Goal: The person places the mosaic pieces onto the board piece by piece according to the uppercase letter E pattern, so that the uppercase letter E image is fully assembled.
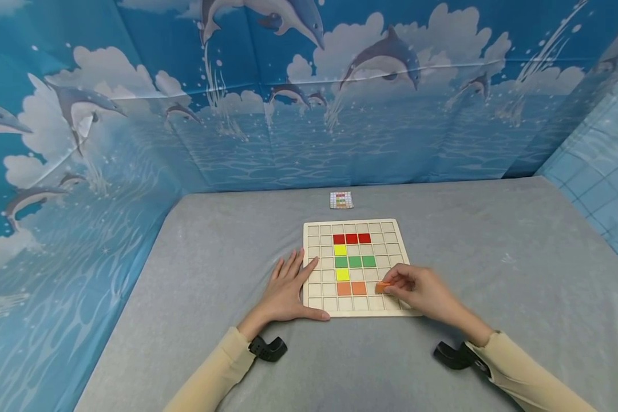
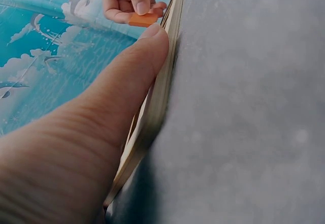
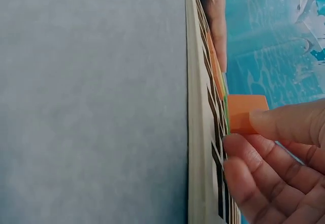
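A pale wooden grid board (image 1: 319,229) lies flat on the grey cloth. Its cells hold three red tiles (image 1: 351,238), two yellow tiles (image 1: 342,274), three green tiles (image 1: 355,261) and two orange tiles (image 1: 344,288). My right hand (image 1: 417,289) pinches another orange tile (image 3: 244,113) between thumb and fingers, just right of the lower orange row. In the left wrist view that tile (image 2: 142,20) shows beyond my thumb. With fingers spread, my left hand (image 1: 288,292) rests on the board's left edge, the thumb along its front corner.
Behind the board lies a small card (image 1: 341,199) printed with a coloured grid pattern. Grey cloth (image 1: 226,252) covers the table. A blue curtain with dolphins (image 1: 298,143) hangs along the back and left. Both wrists wear black bands (image 1: 268,349).
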Action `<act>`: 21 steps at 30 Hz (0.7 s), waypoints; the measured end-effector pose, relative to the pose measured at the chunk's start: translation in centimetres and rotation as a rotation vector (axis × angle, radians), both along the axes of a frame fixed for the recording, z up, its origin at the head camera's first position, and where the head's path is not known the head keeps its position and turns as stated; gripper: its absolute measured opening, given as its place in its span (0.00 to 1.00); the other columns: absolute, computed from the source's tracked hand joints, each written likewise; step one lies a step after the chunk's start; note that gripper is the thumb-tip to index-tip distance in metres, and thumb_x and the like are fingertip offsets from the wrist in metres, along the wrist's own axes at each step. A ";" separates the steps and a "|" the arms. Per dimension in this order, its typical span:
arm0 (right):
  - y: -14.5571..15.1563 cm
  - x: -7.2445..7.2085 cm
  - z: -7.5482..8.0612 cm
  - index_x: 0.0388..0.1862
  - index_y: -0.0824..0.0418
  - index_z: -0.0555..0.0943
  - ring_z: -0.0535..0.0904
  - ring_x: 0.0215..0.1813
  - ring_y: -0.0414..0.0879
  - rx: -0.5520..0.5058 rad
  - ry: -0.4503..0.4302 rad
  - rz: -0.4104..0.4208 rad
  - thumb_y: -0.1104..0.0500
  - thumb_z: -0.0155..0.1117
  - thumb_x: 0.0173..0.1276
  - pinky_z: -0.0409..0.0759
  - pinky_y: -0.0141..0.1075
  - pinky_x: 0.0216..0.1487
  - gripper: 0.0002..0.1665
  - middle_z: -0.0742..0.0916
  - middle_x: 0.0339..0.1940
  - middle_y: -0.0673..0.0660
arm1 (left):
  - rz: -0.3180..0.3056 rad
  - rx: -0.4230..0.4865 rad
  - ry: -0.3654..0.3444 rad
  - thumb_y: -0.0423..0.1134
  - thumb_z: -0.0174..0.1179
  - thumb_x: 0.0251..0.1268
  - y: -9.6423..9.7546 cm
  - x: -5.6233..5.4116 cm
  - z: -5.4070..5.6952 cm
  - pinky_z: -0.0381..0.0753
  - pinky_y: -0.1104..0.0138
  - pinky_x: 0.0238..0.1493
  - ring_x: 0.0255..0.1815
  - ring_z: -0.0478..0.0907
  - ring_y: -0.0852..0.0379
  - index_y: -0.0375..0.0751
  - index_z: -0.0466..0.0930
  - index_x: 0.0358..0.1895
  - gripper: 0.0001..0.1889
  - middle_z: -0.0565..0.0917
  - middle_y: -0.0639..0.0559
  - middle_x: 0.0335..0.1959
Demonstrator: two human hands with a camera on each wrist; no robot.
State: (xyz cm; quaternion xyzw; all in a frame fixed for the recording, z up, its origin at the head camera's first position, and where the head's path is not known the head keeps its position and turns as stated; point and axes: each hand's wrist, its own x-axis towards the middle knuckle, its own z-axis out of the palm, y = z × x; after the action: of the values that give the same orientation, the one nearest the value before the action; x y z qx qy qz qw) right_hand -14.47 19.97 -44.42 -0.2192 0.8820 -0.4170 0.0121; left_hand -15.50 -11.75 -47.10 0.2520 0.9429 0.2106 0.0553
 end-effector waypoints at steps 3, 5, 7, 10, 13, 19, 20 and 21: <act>-0.3 -0.3 -0.2 0.32 0.55 0.82 0.75 0.25 0.38 0.009 0.001 0.015 0.64 0.74 0.56 0.75 0.31 0.26 0.08 0.81 0.25 0.43 | 0.001 -0.001 0.001 0.76 0.63 0.38 0.0 -0.1 0.0 0.30 0.54 0.70 0.75 0.31 0.50 0.52 0.45 0.77 0.62 0.38 0.45 0.77; -0.5 -0.3 -0.3 0.32 0.55 0.82 0.73 0.25 0.38 0.018 0.000 0.018 0.64 0.73 0.56 0.73 0.31 0.25 0.09 0.81 0.25 0.43 | 0.000 0.000 0.002 0.76 0.63 0.38 0.0 -0.1 0.0 0.31 0.54 0.70 0.75 0.32 0.50 0.52 0.45 0.77 0.62 0.38 0.44 0.77; -0.7 -0.4 -0.3 0.32 0.54 0.82 0.73 0.25 0.39 0.030 -0.004 0.018 0.65 0.73 0.56 0.73 0.31 0.25 0.09 0.80 0.25 0.43 | 0.000 0.003 0.002 0.75 0.63 0.38 0.0 -0.1 0.0 0.31 0.53 0.70 0.75 0.32 0.50 0.52 0.45 0.77 0.62 0.38 0.44 0.77; -0.9 -0.5 -0.2 0.32 0.54 0.82 0.72 0.25 0.39 0.041 -0.008 0.023 0.64 0.73 0.57 0.72 0.31 0.26 0.09 0.80 0.24 0.43 | 0.000 0.002 0.000 0.75 0.63 0.38 0.0 -0.1 0.0 0.31 0.53 0.70 0.75 0.32 0.50 0.52 0.46 0.77 0.62 0.38 0.44 0.77; -1.1 -0.5 -0.2 0.32 0.54 0.82 0.72 0.25 0.39 0.048 -0.008 0.029 0.64 0.72 0.57 0.72 0.31 0.26 0.08 0.80 0.24 0.42 | 0.001 0.000 0.001 0.75 0.63 0.38 0.0 -0.1 0.0 0.31 0.53 0.70 0.75 0.32 0.50 0.52 0.46 0.77 0.62 0.38 0.44 0.77; -1.3 -0.5 -0.1 0.32 0.54 0.83 0.72 0.25 0.39 0.054 -0.016 0.025 0.65 0.71 0.58 0.71 0.31 0.26 0.07 0.80 0.23 0.42 | 0.001 -0.002 0.004 0.76 0.63 0.38 0.0 -0.1 -0.1 0.31 0.53 0.70 0.75 0.32 0.50 0.52 0.45 0.77 0.62 0.38 0.44 0.77; -1.4 -0.6 -0.1 0.32 0.54 0.83 0.72 0.25 0.39 0.056 -0.015 0.023 0.65 0.71 0.58 0.71 0.31 0.25 0.07 0.79 0.23 0.42 | 0.001 -0.004 0.003 0.76 0.63 0.38 0.0 -0.1 -0.1 0.31 0.54 0.70 0.75 0.32 0.50 0.52 0.45 0.77 0.62 0.38 0.45 0.77; -1.4 -0.6 -0.1 0.32 0.54 0.83 0.72 0.25 0.39 0.058 -0.015 0.020 0.65 0.71 0.58 0.71 0.31 0.25 0.07 0.79 0.23 0.43 | 0.000 -0.005 0.003 0.76 0.63 0.38 -0.1 -0.1 -0.1 0.31 0.54 0.70 0.75 0.32 0.50 0.52 0.45 0.77 0.62 0.38 0.45 0.77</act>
State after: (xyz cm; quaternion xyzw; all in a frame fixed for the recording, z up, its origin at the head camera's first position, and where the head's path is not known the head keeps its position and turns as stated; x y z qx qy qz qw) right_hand -15.06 18.61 -44.57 -0.2245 0.8913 -0.3927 0.0295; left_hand -15.61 -11.80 -47.19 0.2519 0.9436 0.2077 0.0547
